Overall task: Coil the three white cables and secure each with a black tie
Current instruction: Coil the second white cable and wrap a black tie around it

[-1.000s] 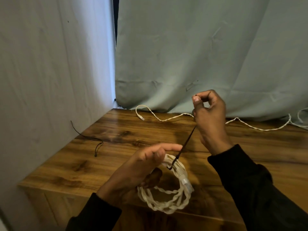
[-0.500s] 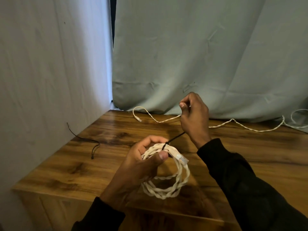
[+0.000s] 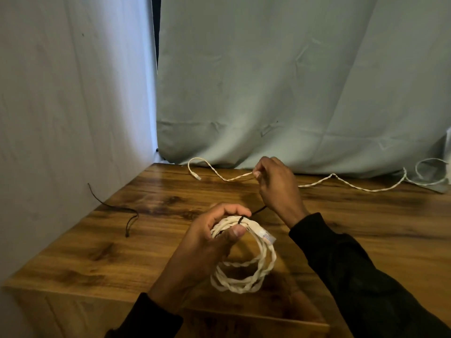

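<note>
The left hand (image 3: 210, 242) grips the top of a coiled white cable (image 3: 244, 272), thumb in front and fingers (image 3: 229, 209) curled over the bundle, holding the loops together above the near part of the wooden bench (image 3: 97, 252). The coil hangs from that grip; whether its lower loops touch the bench surface cannot be determined. A clear plug (image 3: 267, 237) projects from the top right of the coil.

A black tie (image 3: 246, 215) is wrapped over the bundle just beside the left thumb. Its free end runs up and right to the right hand (image 3: 278, 186), whose fingers are clenched above it; the exact point where they pinch the tie is hidden by the hand. The tie appears taut between coil and hand.

A second white cable (image 3: 361, 187) lies uncoiled along the far edge of the bench, passing behind the right hand, with its connector end (image 3: 198, 177) at the left and a loose loop at the far right. The right hand partly screens its middle stretch.

A spare black tie (image 3: 127, 214) lies on the left side of the bench, one end rising against the white cloth (image 3: 73, 106) on that side. A pale green curtain (image 3: 292, 81) hangs behind the bench, its hem resting on the far edge. Both arms wear dark sleeves (image 3: 361, 284).
</note>
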